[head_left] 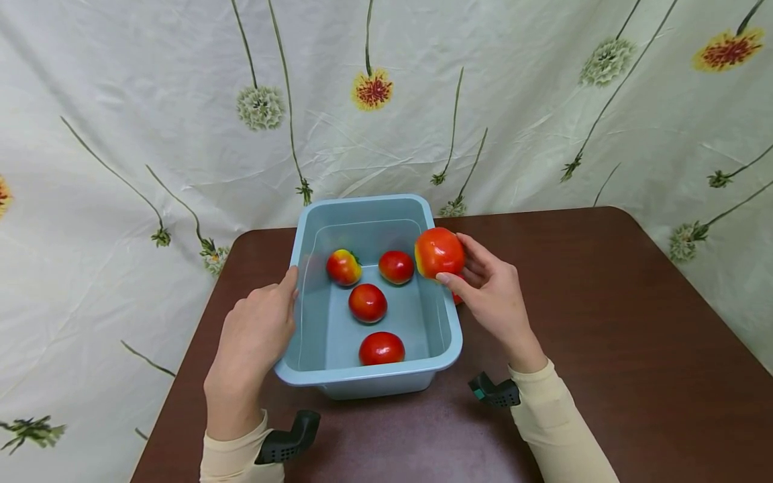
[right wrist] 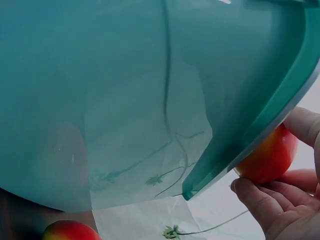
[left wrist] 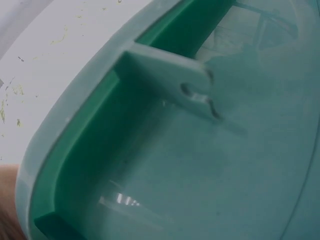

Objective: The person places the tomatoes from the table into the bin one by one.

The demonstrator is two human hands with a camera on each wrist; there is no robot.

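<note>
A light blue plastic basin [head_left: 377, 379] stands on the table with several red tomatoes inside. One of them, a tomato [head_left: 343, 267] at the upper left, has a yellow patch. My left hand [head_left: 256, 332] holds the basin's left rim, fingers partly hidden under it. Between thumb and fingers, my right hand [head_left: 492, 288] grips a red and yellow tomato [head_left: 439, 253] above the right rim; the right wrist view shows this held tomato [right wrist: 270, 156] beside the rim's edge. Another tomato [right wrist: 71, 231] lies outside the basin on the right, mostly covered by the right hand in the head view.
The dark brown table [head_left: 628, 335] extends to the right of the basin. Behind it hangs a white cloth [head_left: 410, 147] printed with flowers. A black device [head_left: 290, 439] is worn on the left wrist, and a similar device [head_left: 496, 390] on the right.
</note>
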